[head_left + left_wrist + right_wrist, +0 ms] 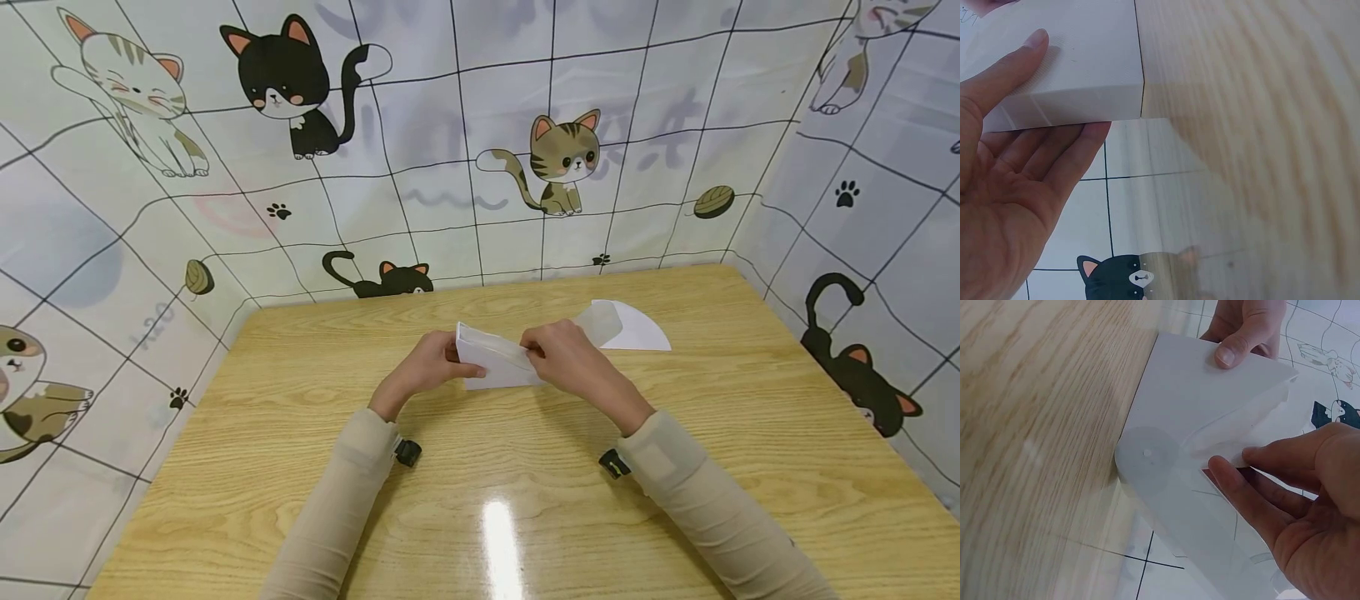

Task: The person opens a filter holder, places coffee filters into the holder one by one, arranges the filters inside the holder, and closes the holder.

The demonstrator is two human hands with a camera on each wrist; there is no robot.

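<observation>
A flat white box (498, 367) stands on its long edge on the table, its upper side slanting down to the right. My left hand (431, 362) grips its left end, thumb on the near face and fingers behind. In the right wrist view, thin whitish film (1238, 428) shows along the slanted opening. My right hand (566, 354) pinches the edge of this film between thumb and fingertips. A pale strip with a rounded end (1175, 500) runs from the box's lower corner, with a small round dot on it. The box's inside is hidden.
Behind my right hand lies a white fan-shaped piece (637, 327) with a translucent rounded part (602, 323) beside it; whether it joins the box cannot be told. The wooden table (300, 400) meets a cat-patterned cloth wall (450, 192) at the back and sides.
</observation>
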